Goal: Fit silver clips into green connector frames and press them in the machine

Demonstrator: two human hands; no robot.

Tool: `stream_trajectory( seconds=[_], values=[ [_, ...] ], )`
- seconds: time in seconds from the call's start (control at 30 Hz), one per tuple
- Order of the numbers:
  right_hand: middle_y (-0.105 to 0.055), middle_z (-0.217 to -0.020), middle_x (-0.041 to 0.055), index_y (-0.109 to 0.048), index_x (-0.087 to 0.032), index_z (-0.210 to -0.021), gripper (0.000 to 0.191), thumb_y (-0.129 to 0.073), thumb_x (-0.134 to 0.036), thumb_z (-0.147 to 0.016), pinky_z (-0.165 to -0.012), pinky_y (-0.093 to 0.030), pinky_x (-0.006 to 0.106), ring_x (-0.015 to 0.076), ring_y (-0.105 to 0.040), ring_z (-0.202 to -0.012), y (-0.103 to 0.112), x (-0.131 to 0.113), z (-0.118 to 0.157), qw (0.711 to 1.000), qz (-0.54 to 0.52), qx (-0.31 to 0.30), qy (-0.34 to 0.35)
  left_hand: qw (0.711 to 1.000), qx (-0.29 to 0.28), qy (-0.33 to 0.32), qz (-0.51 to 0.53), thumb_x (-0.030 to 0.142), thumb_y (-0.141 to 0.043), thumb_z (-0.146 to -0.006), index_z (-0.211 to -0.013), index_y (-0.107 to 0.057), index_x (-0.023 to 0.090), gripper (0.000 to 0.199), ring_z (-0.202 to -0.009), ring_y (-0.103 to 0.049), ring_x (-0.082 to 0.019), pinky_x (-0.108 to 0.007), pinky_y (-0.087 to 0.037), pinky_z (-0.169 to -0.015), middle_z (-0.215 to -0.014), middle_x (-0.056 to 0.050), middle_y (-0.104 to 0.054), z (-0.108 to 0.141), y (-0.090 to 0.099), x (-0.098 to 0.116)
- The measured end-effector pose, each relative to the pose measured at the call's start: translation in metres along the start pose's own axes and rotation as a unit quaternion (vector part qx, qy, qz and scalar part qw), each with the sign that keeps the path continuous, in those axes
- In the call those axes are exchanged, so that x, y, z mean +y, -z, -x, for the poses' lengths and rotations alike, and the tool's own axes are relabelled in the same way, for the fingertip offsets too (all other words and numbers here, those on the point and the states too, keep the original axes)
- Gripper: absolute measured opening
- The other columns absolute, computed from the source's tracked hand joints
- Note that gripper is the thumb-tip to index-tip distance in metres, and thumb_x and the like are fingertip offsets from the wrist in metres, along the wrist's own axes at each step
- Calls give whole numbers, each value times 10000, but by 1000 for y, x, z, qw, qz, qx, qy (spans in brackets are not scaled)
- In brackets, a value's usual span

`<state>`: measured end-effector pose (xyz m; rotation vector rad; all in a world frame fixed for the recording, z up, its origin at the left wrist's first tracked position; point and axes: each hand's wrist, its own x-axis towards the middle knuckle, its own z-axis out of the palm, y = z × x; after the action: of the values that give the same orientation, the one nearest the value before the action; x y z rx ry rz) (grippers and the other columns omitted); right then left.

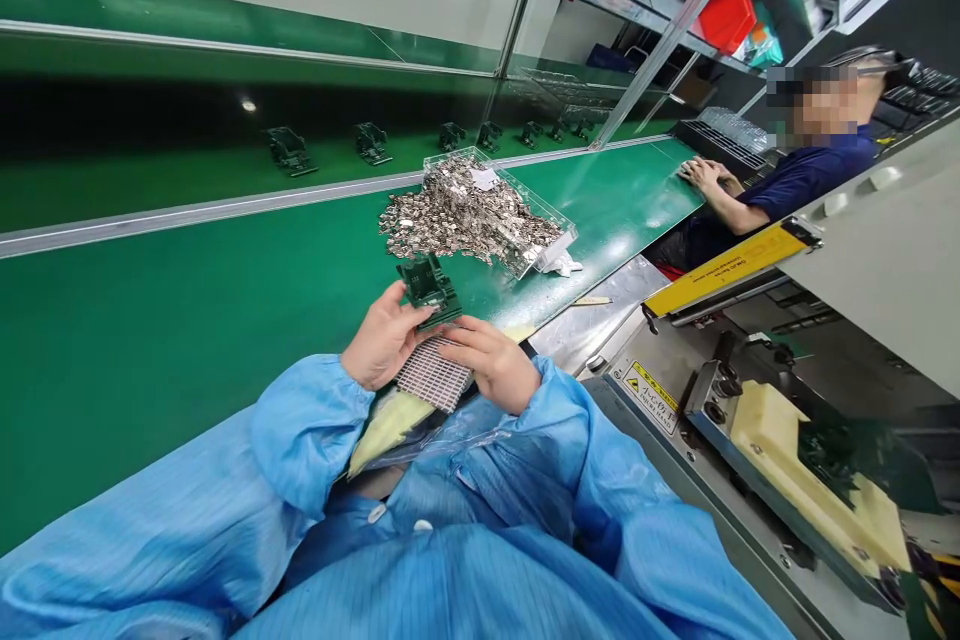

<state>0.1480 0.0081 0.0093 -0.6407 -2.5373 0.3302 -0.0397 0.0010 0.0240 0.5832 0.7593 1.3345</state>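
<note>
The scene is dominated by a long green conveyor belt (187,320), on whose far lane a row of small dark fixtures (289,150) is spaced at intervals. To the right a grey press machine (885,260) is seen, with a yellow guard bar (724,270) and a cream-coloured nest block (817,480) below it. Further along the belt a co-worker's hands (705,175) are rested on the belt's edge, well apart from the person's own. Nearer, a clear plastic tray (559,225) is set on the belt, with a heap of small metal clips (465,215) piled in it and spilled out over its near side. Just in front of the blue sleeves, a small green fixture (429,286) is held above the belt's near edge — it is pinched at its left side by the left hand (382,340), whose fingers are curled around it. The right hand (495,365) is closed loosely, its fingertips pressed down beside the fixture's base on a grey mesh sheet (433,375) (whether a clip is held between those fingertips cannot be told). The seating of a part is judged to be the step in hand; it would be done best with the fixture kept level and steadied by the left thumb — and with one clip only taken from the heap's loose edge.
</note>
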Motion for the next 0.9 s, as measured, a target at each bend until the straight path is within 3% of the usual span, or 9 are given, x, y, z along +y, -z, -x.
stream_trajectory(
  seconds=[0.1, 0.17, 0.27, 0.37, 0.5, 0.67, 0.9],
  values=[
    [-613, -1246, 131, -636, -187, -1173, 450, -370, -20, -851, -1023, -397, 517, 278, -400, -1321, 7, 0, 9, 996, 32, 40, -73, 1000, -10, 3, -14, 200, -787, -663, -976, -562, 187, 385, -853, -686, -171, -333, -547, -819, -913, -24, -732, 2, 0, -7],
    [-630, -1190, 134, -635, -188, -1153, 393, -396, -69, -863, -979, -422, 495, 276, -507, -1205, 6, -9, 27, 974, 23, 140, -177, 1000, -8, 1, -28, 226, -807, -646, -1006, -564, 186, 436, -888, -688, -188, -355, -530, -867, -939, -33, -736, 3, 0, -9],
    [-679, -885, 86, -656, -191, -1008, 199, -517, -290, -904, -769, -508, 376, 218, -624, -822, -12, -30, 57, 879, -132, 269, -370, 999, -23, -9, -42, 251, -825, -626, -1036, -573, 180, 487, -937, -687, -213, -387, -506, -928, -960, -43, -737, 2, -2, -11],
    [-670, -688, 50, -668, -185, -853, 390, -556, -559, -865, -565, -488, 288, 173, -599, -601, -40, -48, 70, 780, -360, 228, -458, 998, -34, -10, -51, 255, -840, -602, -1020, -574, 184, 500, -952, -689, -234, -395, -512, -922, -933, -41, -741, 2, -6, -14],
    [-677, -636, 53, -690, -164, -754, 533, -560, -679, -801, -529, -465, 252, 147, -593, -554, -65, -57, 56, 731, -490, 191, -435, 996, -20, -13, -87, 253, -851, -588, -1010, -572, 188, 510, -976, -680, -237, -347, -532, -870, -923, -41, -743, 7, -11, -18],
    [-640, -533, 32, -683, -164, -662, 500, -602, -641, -789, -511, -463, 252, 132, -558, -471, -72, -61, 48, 729, -504, 203, -417, 994, -20, -28, -99, 233, -848, -584, -1027, -574, 196, 522, -1033, -661, -245, -353, -528, -892, -948, -39, -739, 14, -11, -24],
    [-610, -521, 16, -675, -187, -660, 458, -526, -568, -867, -533, -454, 266, 153, -571, -507, -82, -63, 59, 769, -450, 228, -393, 983, -60, -42, -169, 228, -804, -659, -1057, -568, 171, 467, -1072, -645, -252, -355, -517, -927, -1011, -62, -725, 13, -11, -33]
  ],
)
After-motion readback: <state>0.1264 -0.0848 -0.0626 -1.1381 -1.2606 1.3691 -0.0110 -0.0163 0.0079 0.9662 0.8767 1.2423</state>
